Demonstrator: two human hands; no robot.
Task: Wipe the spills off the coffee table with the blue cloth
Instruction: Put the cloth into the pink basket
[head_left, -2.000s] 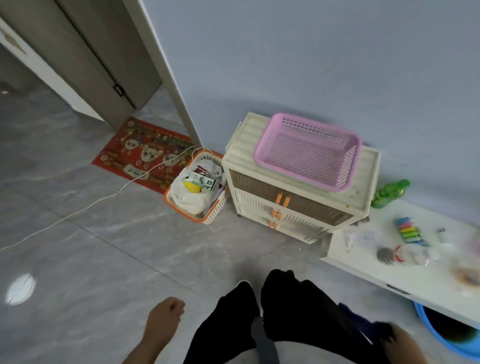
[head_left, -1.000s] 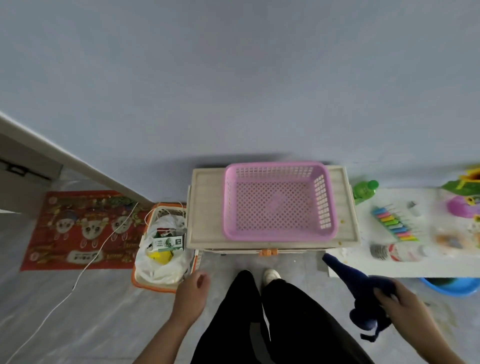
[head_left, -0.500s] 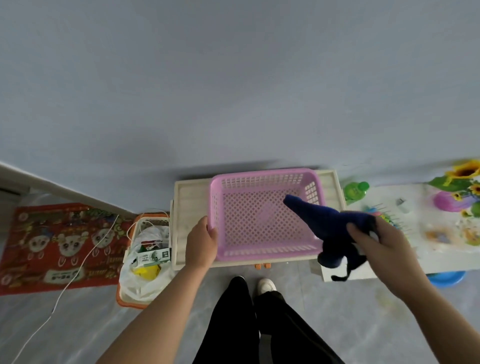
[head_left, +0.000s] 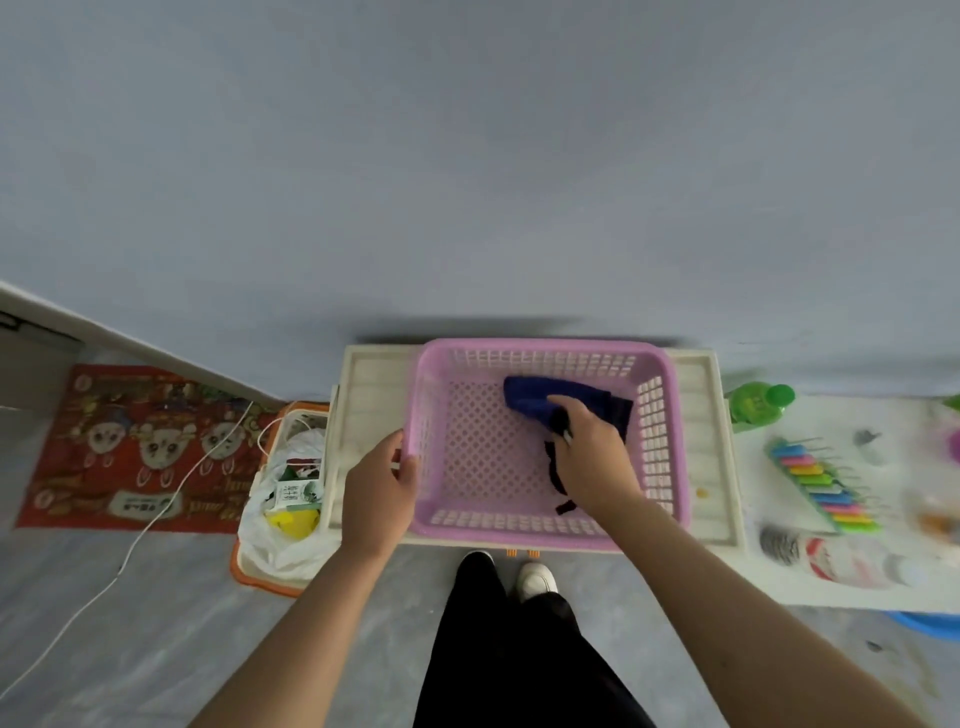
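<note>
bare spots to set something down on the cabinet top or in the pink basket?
Free: the pink basket floor left of the blue cloth, and the cream cabinet top strips either side of the basket. Crowded: the basket's right half, under the right hand; the left hand grips its left rim.

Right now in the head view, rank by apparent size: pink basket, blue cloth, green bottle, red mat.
1. pink basket
2. red mat, close; seen at a slant
3. blue cloth, partly under the right hand
4. green bottle

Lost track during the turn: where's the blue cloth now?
The blue cloth lies inside the pink basket, toward its far right corner, with the right hand gripping it.
</note>
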